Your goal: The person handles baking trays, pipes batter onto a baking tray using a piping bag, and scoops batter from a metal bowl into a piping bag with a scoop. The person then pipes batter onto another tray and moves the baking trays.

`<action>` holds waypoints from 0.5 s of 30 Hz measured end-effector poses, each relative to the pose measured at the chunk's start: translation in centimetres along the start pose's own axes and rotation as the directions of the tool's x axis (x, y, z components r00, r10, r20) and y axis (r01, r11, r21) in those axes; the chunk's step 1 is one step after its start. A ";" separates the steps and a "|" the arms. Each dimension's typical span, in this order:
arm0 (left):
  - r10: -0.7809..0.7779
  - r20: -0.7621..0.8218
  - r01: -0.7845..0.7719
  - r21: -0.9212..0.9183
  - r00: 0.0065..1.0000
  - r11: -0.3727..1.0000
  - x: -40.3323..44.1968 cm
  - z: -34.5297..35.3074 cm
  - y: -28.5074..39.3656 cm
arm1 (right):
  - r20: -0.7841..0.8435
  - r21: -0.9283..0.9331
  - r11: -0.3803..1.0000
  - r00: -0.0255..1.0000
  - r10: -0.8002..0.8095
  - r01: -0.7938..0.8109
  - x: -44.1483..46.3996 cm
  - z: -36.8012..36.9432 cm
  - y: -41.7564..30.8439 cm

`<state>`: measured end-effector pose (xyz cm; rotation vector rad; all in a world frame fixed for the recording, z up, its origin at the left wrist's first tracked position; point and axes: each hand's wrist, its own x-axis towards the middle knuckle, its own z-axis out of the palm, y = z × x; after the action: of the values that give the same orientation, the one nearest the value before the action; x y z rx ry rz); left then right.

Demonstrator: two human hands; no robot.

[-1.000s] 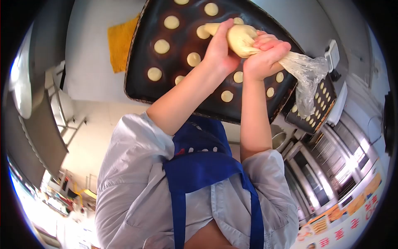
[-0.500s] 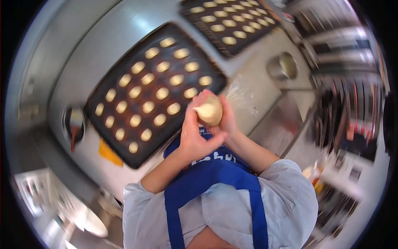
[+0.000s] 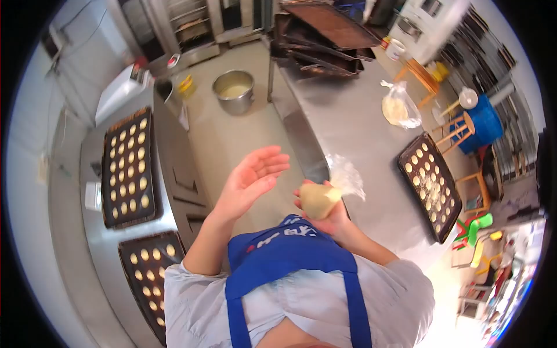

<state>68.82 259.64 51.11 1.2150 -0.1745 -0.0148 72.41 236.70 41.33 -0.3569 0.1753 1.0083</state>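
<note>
My right hand [image 3: 335, 219] is wrapped around the lower side of a piping bag [image 3: 318, 201] filled with pale yellow batter. The bag's loose clear plastic end spreads out over the edge of the steel table. To the left, my left hand [image 3: 250, 178] is raised in the air, apart from the bag, with its fingers stretched out and nothing in them. Both hands are in front of the blue apron [image 3: 284, 249].
Two dark baking trays [image 3: 152, 174] with rows of batter rounds lie on the left bench. On the right steel table [image 3: 371, 174] are another filled tray [image 3: 439, 233], a plastic bag of batter [image 3: 397, 109] and stacked trays [image 3: 333, 26]. A metal pot [image 3: 235, 104] stands on the floor.
My body has turned away from the trays, so the view now shows the floor between two benches. My left hand has let go of the piping bag, which stays in my right hand.
</note>
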 end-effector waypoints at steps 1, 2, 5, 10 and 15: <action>-0.011 0.034 0.011 0.017 0.999 1.000 2.3 0.3 -0.7 | -0.035 -0.011 0.996 0.996 -0.084 0.084 -1.2 -1.5 -1.0; -0.089 0.056 0.093 -0.062 0.994 0.994 4.5 0.5 -1.4 | -0.077 0.034 0.989 0.987 -0.144 0.147 -2.3 -2.6 -1.9; -0.241 0.128 0.266 -0.245 0.962 0.932 11.3 0.6 -3.6 | -0.175 0.126 0.954 0.952 -0.249 0.273 -4.2 -5.3 -4.4; -0.457 0.152 0.468 -0.496 0.876 0.732 21.9 -4.0 -8.0 | -0.433 0.180 0.833 0.803 -0.411 0.523 -2.6 -5.4 -6.5; -0.444 0.145 0.434 -0.607 0.884 0.666 35.0 -11.7 -10.4 | -0.416 0.263 0.771 0.789 -0.452 0.580 2.0 -5.3 -9.1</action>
<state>105.85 263.28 41.88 0.5515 0.1452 -0.4613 81.32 231.96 37.71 -0.1953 0.5402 0.3284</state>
